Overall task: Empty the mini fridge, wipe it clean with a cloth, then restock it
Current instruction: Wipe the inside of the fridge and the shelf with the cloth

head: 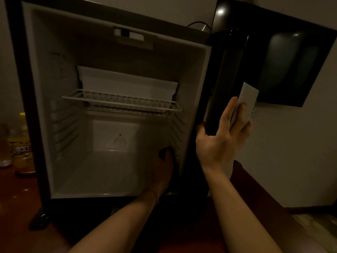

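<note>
Far left: yellow bottles stand on the reddish-brown surface just beside the mini fridge, blurred and dim. Fridge cavity is open to the camera, nothing on the floor of it; wire shelf sits mid-height with a white tray resting on it at the back. Left hand reaches into the lower right corner of the cavity, against the right inner wall, fingers curled round something dark; too dark to tell if it's the cloth. Fridge door is swung open to the right, seen edge-on. Right hand grips the door's lower edge, thumb on the near side, fingers spread across the far side over a white panel. Wall-mounted TV behind the door, top right.
</note>
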